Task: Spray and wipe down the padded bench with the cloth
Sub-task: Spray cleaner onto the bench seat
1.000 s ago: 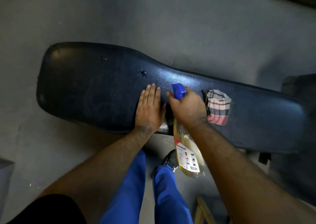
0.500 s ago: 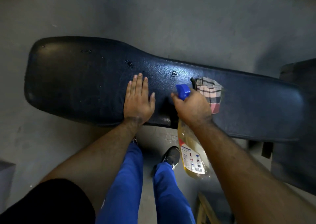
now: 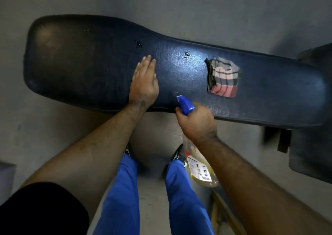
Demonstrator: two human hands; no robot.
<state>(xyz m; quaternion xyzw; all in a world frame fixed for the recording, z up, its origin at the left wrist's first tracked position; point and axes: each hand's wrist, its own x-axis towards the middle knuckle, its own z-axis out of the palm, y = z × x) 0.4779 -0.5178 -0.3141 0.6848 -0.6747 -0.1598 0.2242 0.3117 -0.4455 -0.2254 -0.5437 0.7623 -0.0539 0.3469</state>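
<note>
- Your left hand [image 3: 144, 84] lies flat, fingers straight and together, on the padded counter [image 3: 80, 64], left of the folded cloth [image 3: 222, 78]; it looks set there to brace you while you lean over, not to work.
- Right of that hand, and still left of the cloth, two small dark blemishes mark the vinyl; whether they are wet drops or scuffs cannot be told.
- Your right hand [image 3: 196, 122] curls round the neck of the spray bottle [image 3: 201, 172] at the counter's near edge, below and left of the cloth. The blue nozzle [image 3: 185, 103] points up the pad, likely so the next squirt lands on the bare stretch beside the cloth.
- The bottle's body of yellow liquid hangs below the counter edge, near your right leg.
- The cloth, checked pink and grey, rests on the counter's narrower right half, apart from both hands; it seems parked within your right hand's reach for the wiping not yet begun.
- By count: one counter, one cloth, one spray bottle, two hands, two blemishes.
</note>
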